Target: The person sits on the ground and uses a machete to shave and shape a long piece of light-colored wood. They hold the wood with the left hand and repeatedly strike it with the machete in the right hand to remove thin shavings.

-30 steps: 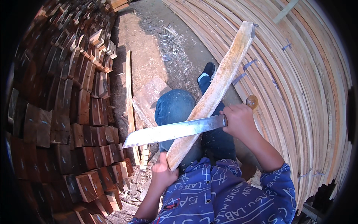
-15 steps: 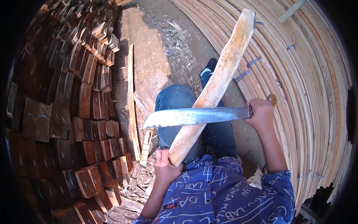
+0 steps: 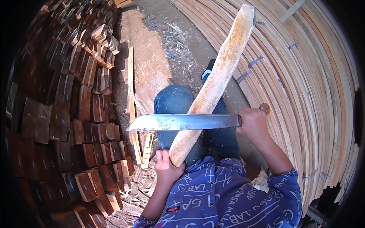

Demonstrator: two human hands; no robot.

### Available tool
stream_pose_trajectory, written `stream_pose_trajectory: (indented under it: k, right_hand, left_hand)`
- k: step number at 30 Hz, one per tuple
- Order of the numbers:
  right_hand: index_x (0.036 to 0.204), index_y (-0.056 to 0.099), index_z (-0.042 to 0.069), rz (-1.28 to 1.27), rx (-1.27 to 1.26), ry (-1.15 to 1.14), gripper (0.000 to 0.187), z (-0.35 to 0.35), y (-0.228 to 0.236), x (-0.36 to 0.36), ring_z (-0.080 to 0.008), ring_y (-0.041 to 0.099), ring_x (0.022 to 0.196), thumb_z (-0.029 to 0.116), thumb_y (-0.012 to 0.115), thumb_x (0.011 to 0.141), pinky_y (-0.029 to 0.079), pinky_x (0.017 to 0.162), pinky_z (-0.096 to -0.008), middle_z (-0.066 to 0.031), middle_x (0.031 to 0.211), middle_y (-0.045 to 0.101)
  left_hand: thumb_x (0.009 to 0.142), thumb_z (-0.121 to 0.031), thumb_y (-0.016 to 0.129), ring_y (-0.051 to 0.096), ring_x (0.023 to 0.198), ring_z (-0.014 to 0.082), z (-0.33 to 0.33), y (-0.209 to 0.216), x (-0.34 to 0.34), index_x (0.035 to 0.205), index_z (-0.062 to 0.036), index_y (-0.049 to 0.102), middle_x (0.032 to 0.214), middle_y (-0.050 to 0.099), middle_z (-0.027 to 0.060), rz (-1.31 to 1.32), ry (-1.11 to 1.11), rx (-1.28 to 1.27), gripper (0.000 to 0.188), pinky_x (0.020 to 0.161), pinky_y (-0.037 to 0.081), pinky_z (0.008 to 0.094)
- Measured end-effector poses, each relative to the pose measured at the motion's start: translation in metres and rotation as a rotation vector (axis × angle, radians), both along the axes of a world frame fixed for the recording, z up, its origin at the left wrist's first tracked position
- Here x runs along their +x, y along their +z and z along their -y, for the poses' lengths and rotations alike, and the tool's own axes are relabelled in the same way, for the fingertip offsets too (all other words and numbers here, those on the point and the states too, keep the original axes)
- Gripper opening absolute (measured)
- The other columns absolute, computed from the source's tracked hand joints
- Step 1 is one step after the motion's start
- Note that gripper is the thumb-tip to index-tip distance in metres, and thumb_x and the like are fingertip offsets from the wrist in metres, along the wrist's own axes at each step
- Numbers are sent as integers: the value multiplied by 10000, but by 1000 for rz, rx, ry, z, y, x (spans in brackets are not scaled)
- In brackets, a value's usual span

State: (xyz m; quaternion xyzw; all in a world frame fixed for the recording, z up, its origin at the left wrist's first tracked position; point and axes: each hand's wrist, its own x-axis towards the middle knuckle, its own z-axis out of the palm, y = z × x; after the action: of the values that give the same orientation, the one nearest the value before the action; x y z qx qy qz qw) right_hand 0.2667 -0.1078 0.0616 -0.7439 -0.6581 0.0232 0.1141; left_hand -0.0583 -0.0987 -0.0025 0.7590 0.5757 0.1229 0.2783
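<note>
My right hand (image 3: 251, 122) is closed round the handle of a machete (image 3: 186, 122), whose rounded wooden end sticks out past my fist. Its broad steel blade points left and crosses over a long, slightly curved wooden plank (image 3: 222, 68). At the plank's lower end, my left hand (image 3: 166, 165) grips the wood close to my body. From there the plank slants up and to the right, above my legs in blue jeans. Whether the blade touches the wood, I cannot tell.
Stacked wooden blocks (image 3: 91, 148) fill the left side. Long bundled boards (image 3: 296, 95) curve along the right. A thin wooden strip (image 3: 132, 98) and a short yellowish marked piece (image 3: 147, 150) lie left of my knee. Wood shavings (image 3: 176, 38) litter the ground.
The machete and my right hand have moved left and slightly down along the plank. The plank's far end has shifted a little left and up; my left hand keeps its hold.
</note>
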Motion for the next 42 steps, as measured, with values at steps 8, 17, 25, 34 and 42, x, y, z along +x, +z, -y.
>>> stream_pose_trajectory:
  k: [8, 17, 25, 34, 42]
  right_hand:
    - [714, 636, 72, 57, 148, -21, 206, -5, -1, 17, -304, 614, 643, 98, 745, 541, 464, 599, -419, -108, 657, 590]
    - [687, 626, 49, 161, 154, -248, 131, 18, 0, 48, -356, 611, 637, 121, 722, 634, 465, 602, -456, -151, 646, 603]
    - [728, 624, -9, 62, 53, -719, 159, 37, 17, 99, -424, 615, 663, 145, 660, 738, 470, 607, -495, -240, 674, 612]
    - [730, 630, 32, -268, -53, -112, 160, 2, -16, -26, -368, 626, 636, 121, 703, 619, 481, 595, -477, -152, 658, 614]
    - [790, 647, 4, -651, -41, -187, 229, -16, 11, -32, -249, 616, 578, 181, 783, 737, 459, 544, -400, -108, 623, 603]
  left_hand:
    - [575, -215, 817, 600, 788, 383, 5, 1, -2, 1040, -72, 489, 963, 483, 147, 46, 31, 40, 587, 632, 534, 499]
    - [548, -180, 810, 595, 821, 400, 4, 1, 1, 1086, -67, 468, 996, 497, 162, 26, 31, -9, 647, 685, 517, 490]
    - [556, -208, 818, 606, 783, 404, -5, -3, -4, 1042, -65, 467, 969, 487, 161, 12, -8, -27, 616, 650, 524, 503]
    - [530, -189, 822, 604, 779, 383, -7, -1, -7, 975, -64, 523, 915, 521, 139, 99, -22, 76, 550, 671, 519, 483]
    - [560, -65, 720, 647, 816, 287, -21, -4, -19, 1025, -8, 578, 895, 620, 152, 274, 59, 24, 489, 744, 524, 377]
